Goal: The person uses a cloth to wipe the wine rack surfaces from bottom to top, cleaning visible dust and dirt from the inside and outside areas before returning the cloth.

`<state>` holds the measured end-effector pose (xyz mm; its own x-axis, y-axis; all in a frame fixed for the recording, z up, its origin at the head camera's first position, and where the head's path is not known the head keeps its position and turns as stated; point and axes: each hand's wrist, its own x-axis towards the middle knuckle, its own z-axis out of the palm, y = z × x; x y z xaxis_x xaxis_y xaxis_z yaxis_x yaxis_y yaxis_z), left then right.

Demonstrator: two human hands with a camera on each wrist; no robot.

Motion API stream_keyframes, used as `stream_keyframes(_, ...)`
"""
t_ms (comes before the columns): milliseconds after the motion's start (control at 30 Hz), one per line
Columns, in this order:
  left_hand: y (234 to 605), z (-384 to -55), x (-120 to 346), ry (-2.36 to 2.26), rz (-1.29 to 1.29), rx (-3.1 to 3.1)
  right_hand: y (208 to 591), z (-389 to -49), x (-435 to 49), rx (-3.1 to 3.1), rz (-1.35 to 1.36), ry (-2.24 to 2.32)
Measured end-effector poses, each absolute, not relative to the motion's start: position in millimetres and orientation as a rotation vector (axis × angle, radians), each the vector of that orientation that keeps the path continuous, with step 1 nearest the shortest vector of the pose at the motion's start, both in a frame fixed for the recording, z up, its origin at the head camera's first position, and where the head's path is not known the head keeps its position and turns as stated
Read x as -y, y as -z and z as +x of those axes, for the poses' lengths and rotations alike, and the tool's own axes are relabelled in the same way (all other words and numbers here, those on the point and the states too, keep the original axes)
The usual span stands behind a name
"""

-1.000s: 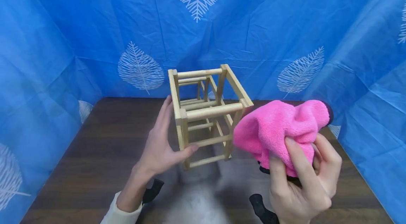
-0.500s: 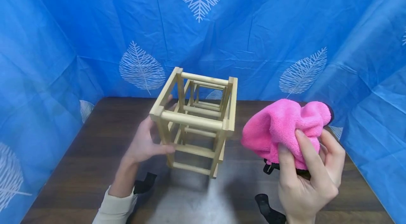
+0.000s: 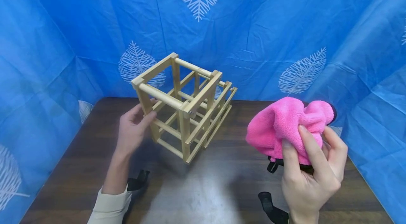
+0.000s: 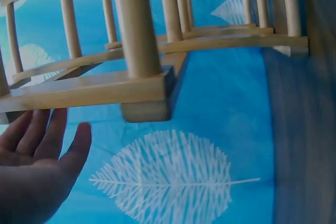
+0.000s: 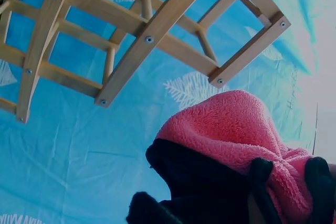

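Note:
A pale wooden rack of posts and bars stands tilted over the left middle of the table in the head view. My left hand grips its near left post, thumb in front and fingers behind. In the left wrist view the fingers reach the underside of a rack bar. A fluffy pink cloth with black edging and a small black loop is bunched in my right hand. It is pinched between thumb and fingers, to the right of the rack and apart from it. Whether the rack touches the table is unclear.
The dark wood table lies below both hands. Blue curtain with white leaf prints surrounds it at the back and sides. Black straps hang by both wrists.
My left hand has moved left and turned the rack, so its long side with several bars now shows on the right. The right hand, holding the cloth, has shifted slightly right.

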<state>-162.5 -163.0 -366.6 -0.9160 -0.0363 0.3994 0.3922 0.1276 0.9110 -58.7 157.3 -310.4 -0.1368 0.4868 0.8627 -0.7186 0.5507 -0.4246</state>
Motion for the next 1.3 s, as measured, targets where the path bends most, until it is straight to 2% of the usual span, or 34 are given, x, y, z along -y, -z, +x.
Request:
stream_keyframes(233, 359.8, -155.8, 169.8, 1.663, -0.329, 2.319, 311.8, -58.5, -157.2, 1.356, 0.222, -1.062)
stream_keyframes(567, 360.1, -156.0, 177.4, 1.828, -0.312, 2.31, 315.0, -58.5, -156.8, 1.395, 0.246, -1.067)
stream_keyframes(733, 363.1, -163.6, 168.6, 1.98, -0.181, 2.254, 316.8, -59.7, -156.7, 1.481, 0.284, -1.028)
stream_keyframes(900, 342.9, -143.9, 169.2, 1.714, -0.085, 2.238, 316.3, -59.3, -155.7, 1.606, 0.249, -0.935)
stream_keyframes(1000, 321.8, -112.9, 177.8, 1.545, -0.198, 2.239, 316.3, -59.0, -155.5, 1.683, 0.224, -0.888)
stream_keyframes(1100, 304.9, -85.7, 180.8, 1.402, -0.422, 2.353, 317.7, -59.6, -156.9, 1.738, 0.22, -0.86)
stream_keyframes(1200, 297.6, -76.9, 175.2, 1.232, -0.678, 2.481, 320.5, -60.1, -159.4, 1.783, 0.211, -0.831)
stream_keyframes(1300, 297.4, -81.9, 169.9, 1.092, -0.793, 2.512, 323.3, -59.8, -162.0, 1.835, 0.203, -0.804)
